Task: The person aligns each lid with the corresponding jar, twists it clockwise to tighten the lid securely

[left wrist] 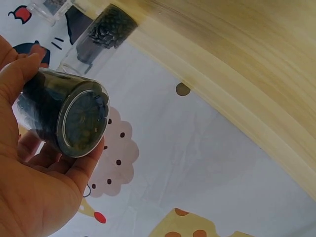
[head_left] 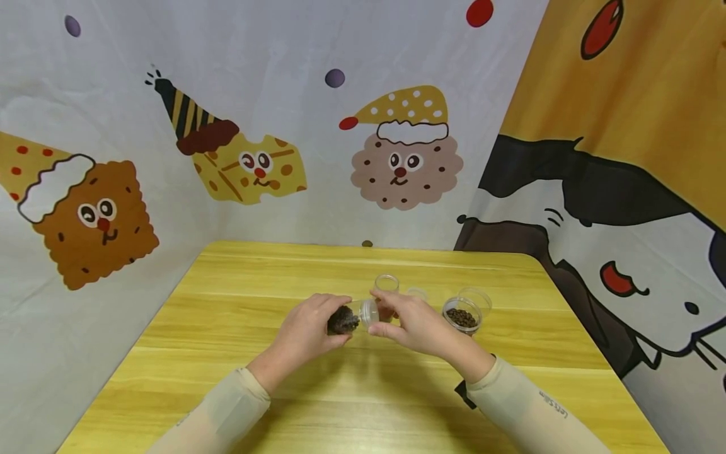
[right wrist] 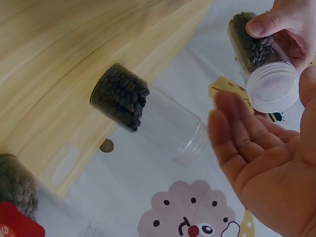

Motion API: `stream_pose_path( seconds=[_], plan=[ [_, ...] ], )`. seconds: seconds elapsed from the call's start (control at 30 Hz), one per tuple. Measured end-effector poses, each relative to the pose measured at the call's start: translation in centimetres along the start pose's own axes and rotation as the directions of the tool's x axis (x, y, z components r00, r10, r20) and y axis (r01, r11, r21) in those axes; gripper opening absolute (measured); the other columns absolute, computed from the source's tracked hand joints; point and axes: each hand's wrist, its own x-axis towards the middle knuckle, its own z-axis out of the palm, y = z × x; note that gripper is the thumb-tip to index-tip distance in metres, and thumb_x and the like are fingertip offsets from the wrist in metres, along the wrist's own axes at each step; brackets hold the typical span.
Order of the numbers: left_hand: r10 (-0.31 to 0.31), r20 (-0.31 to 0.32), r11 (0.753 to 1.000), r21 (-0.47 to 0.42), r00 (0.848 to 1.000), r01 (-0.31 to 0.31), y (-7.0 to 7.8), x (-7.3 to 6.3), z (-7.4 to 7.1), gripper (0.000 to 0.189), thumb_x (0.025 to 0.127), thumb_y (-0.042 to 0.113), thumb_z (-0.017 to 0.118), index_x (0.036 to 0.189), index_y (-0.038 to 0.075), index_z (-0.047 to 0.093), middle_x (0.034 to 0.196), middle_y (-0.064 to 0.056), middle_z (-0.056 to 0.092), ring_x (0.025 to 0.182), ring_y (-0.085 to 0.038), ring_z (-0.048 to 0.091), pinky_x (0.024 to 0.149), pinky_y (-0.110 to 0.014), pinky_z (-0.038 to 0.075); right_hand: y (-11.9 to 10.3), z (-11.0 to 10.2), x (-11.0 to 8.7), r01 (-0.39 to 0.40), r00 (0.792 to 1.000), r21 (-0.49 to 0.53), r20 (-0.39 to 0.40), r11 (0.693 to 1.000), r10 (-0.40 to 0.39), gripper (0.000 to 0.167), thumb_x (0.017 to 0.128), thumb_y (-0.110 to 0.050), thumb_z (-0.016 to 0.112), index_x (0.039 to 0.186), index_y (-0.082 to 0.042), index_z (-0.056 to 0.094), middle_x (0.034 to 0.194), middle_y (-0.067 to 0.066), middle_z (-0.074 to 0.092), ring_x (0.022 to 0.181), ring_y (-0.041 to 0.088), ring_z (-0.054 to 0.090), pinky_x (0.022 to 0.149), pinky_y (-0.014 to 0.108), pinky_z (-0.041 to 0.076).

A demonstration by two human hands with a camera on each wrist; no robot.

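My left hand (head_left: pixel 309 325) grips a clear jar (head_left: pixel 344 320), tilted on its side, with dark beans in its lower part. A translucent white cap (right wrist: pixel 272 91) covers the jar's end facing my right hand (head_left: pixel 413 321). Around that cap, my right thumb and fingers are spread, uncurled in the right wrist view; whether they touch it cannot be told. Just beyond my right hand stands an open clear jar (right wrist: pixel 121 96), partly filled with dark beans. In the left wrist view, the held jar's round base (left wrist: pixel 85 123) faces the camera.
To the right stands another clear jar (head_left: pixel 462 315) of brown beans, with a red label (right wrist: pixel 17 224) in the right wrist view. A translucent disc-shaped lid (right wrist: pixel 62 162) lies on the wooden table (head_left: pixel 238 277). A patterned cloth wall (head_left: pixel 317 214) rises behind the table.
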Motion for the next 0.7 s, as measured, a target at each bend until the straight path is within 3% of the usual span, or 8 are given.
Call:
stream_pose_path(
  seconds=[0.1, 0.2, 0.37, 0.5, 0.7],
  plan=[
    [0.003, -0.006, 1.0, 0.006, 1.0, -0.003, -0.04, 0.01, 0.05, 0.068, 0.074, 0.033, 0.1, 0.132, 0.012, 0.071, 0.118, -0.004, 0.078, 0.105, -0.022, 0.075, 0.086, -0.039, 0.066, 0.13, -0.08, -0.13, 0.012, 1.0, -0.01, -0.016, 1.0, -0.012, 0.085, 0.095, -0.048, 0.078, 0.161, -0.005, 0.045, 0.129, 0.006, 0.076, 0.109, 0.021, 0.076, 0.089, 0.04, 0.063],
    [0.0, -0.01, 1.0, 0.004, 1.0, 0.0, -0.09, -0.02, 0.08, 0.068, 0.074, 0.033, 0.1, 0.132, 0.012, 0.071, 0.118, -0.004, 0.078, 0.105, -0.023, 0.075, 0.086, -0.039, 0.066, 0.26, -0.11, -0.25, 0.077, 0.995, -0.055, -0.061, 0.996, -0.08, 0.088, 0.089, -0.045, 0.085, 0.16, -0.009, 0.047, 0.141, 0.008, 0.07, 0.121, 0.024, 0.073, 0.099, 0.046, 0.061],
    [0.004, -0.015, 1.0, 0.003, 1.0, -0.004, -0.14, -0.08, 0.13, 0.068, 0.074, 0.033, 0.1, 0.132, 0.012, 0.071, 0.117, -0.004, 0.078, 0.105, -0.022, 0.075, 0.086, -0.038, 0.066, 0.33, -0.05, -0.33, 0.193, 0.969, -0.167, -0.121, 0.967, -0.214, 0.078, 0.086, -0.037, 0.09, 0.153, -0.014, 0.057, 0.152, 0.01, 0.063, 0.136, 0.028, 0.064, 0.109, 0.046, 0.058],
    [0.01, -0.013, 1.0, 0.008, 1.0, -0.01, -0.09, -0.09, 0.08, 0.068, 0.075, 0.034, 0.1, 0.132, 0.012, 0.07, 0.117, -0.004, 0.078, 0.105, -0.022, 0.075, 0.084, -0.038, 0.066, 0.28, -0.01, -0.37, 0.225, 0.957, -0.212, -0.136, 0.951, -0.257, 0.07, 0.086, -0.031, 0.092, 0.147, -0.014, 0.063, 0.149, 0.009, 0.066, 0.132, 0.026, 0.067, 0.103, 0.04, 0.061],
    [0.004, -0.006, 1.0, -0.002, 1.0, -0.004, 0.0, -0.18, 0.04, 0.068, 0.075, 0.034, 0.1, 0.132, 0.012, 0.071, 0.117, -0.003, 0.078, 0.104, -0.022, 0.075, 0.084, -0.037, 0.066, 0.35, 0.13, -0.42, 0.232, 0.953, -0.204, -0.147, 0.951, -0.264, 0.063, 0.086, -0.028, 0.091, 0.142, -0.014, 0.068, 0.144, 0.009, 0.069, 0.125, 0.025, 0.071, 0.095, 0.036, 0.064]
  ],
)
